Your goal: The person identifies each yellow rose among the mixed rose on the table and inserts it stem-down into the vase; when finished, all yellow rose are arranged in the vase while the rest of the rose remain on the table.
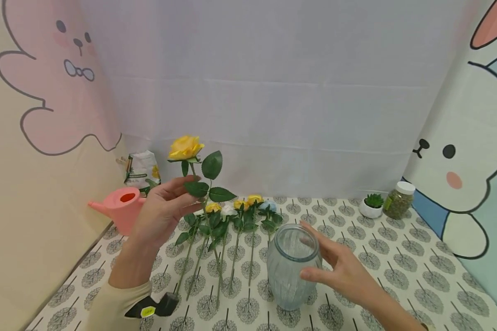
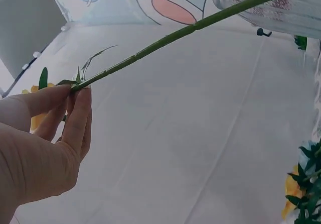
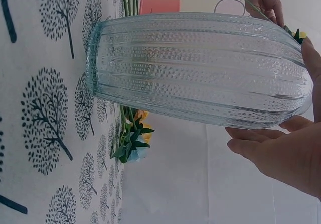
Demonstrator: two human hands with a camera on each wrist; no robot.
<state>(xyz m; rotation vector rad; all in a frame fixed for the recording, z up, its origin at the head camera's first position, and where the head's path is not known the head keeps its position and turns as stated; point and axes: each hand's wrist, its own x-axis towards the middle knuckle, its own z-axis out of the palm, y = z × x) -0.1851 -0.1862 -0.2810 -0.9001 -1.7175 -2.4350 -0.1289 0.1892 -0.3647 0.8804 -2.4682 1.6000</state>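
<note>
My left hand [image 1: 166,207] pinches the stem of a yellow rose [image 1: 185,148] between thumb and fingertips, just below its bloom. The bare green stem [image 2: 165,40] slants away from that hand in the left wrist view, toward the vase. A ribbed, clear bluish glass vase [image 1: 290,280] stands upright on the table, with nothing visible inside. My right hand [image 1: 343,271] holds the vase's upper right side, thumb in front and fingers behind. Left of the vase lie several other roses, with yellow blooms [image 1: 254,199], a white bloom [image 1: 228,210] and a light blue bloom [image 1: 268,206].
A pink watering can [image 1: 122,209] stands at the left, before a white printed bag [image 1: 143,168]. At the back right are a small potted succulent [image 1: 372,207] and a white-lidded jar [image 1: 398,201]. The tablecloth [image 1: 381,276] has a tree print; curtains enclose the table.
</note>
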